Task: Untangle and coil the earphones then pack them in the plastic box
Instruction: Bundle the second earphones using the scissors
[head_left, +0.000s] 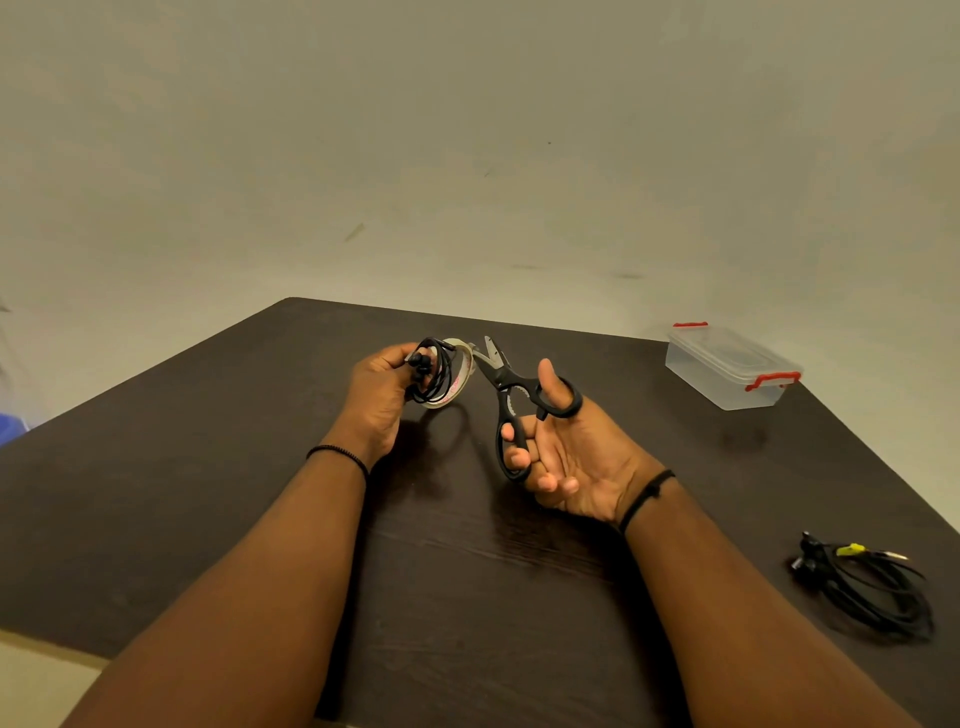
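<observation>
Earphones (434, 370) and tape roll (460, 376) in left hand (382, 395), scissors (511, 402) in right hand (569, 457)

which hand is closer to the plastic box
Right. The right hand, holding the scissors, is mid-table, well short of the plastic box at the far right. The left hand, holding coiled earphones, is farther left.

A coil of black earphones (434, 371) and a roll of clear tape (460, 376) are gripped in the left hand (382, 397) above the counter (218, 467). Black scissors (511, 400), blades parted, are held in the right hand (571, 457). A lidded plastic box (730, 366) is seen at the far right corner, and a second cable bundle (867, 584) near the right edge.
</observation>
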